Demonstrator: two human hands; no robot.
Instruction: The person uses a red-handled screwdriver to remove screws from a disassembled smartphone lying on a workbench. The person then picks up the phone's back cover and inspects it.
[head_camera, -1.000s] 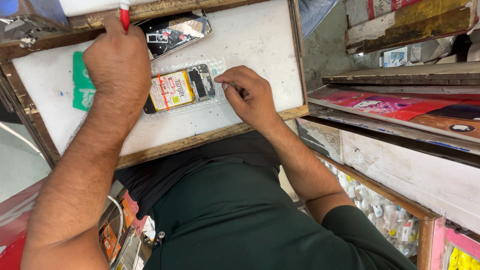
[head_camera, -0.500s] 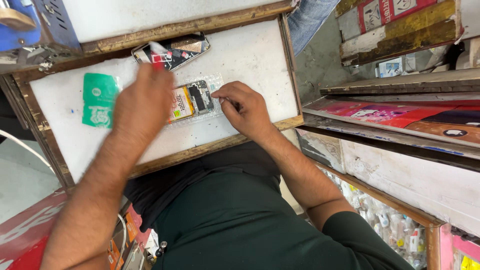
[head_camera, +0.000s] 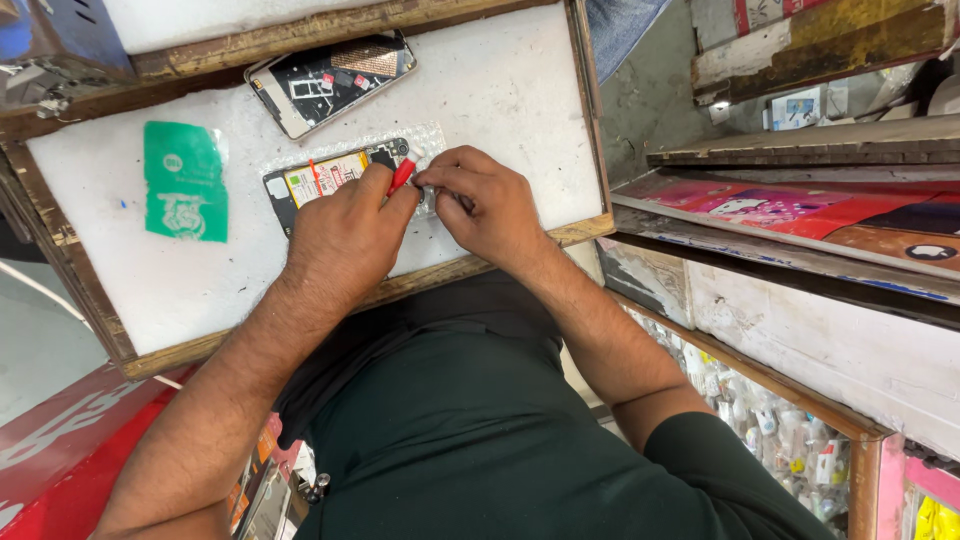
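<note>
Fingers of the left hand (head_camera: 345, 235) are closed on a small red tool (head_camera: 401, 176), pinched between thumb and forefinger, its tip angled toward 1 o'clock. Fingertips of the right hand (head_camera: 490, 205) are curled tight, meeting the tool's end just beside it at 3 o'clock; whether something small is pinched there cannot be told. Both sets of fingertips are pressed down at the right end of an opened phone (head_camera: 325, 180), its back removed and a yellow-labelled battery exposed. The phone is laid on a clear bubble sheet (head_camera: 425, 140), near the middle of the white board (head_camera: 500, 90), slightly toward 6 o'clock.

Left wrist and forearm are seen running off toward 7 o'clock; the right forearm toward 5 o'clock. A dark green shirt (head_camera: 470, 430) fills the lower centre.

A second phone (head_camera: 330, 80), also opened, is noted at 11 o'clock from the hands, well apart from the first, tilted. A green card (head_camera: 185, 180) lies flat at 9 o'clock, near the board's left edge. The board is framed by a worn wooden rim (head_camera: 590, 120).

At 3 o'clock, beyond the rim, colourful flat boxes (head_camera: 800, 215) are stacked on shelves. At 5 o'clock, small packets (head_camera: 770, 440) are seen behind a wooden-edged glass case. A red surface (head_camera: 60, 460) is seen at 8 o'clock.
</note>
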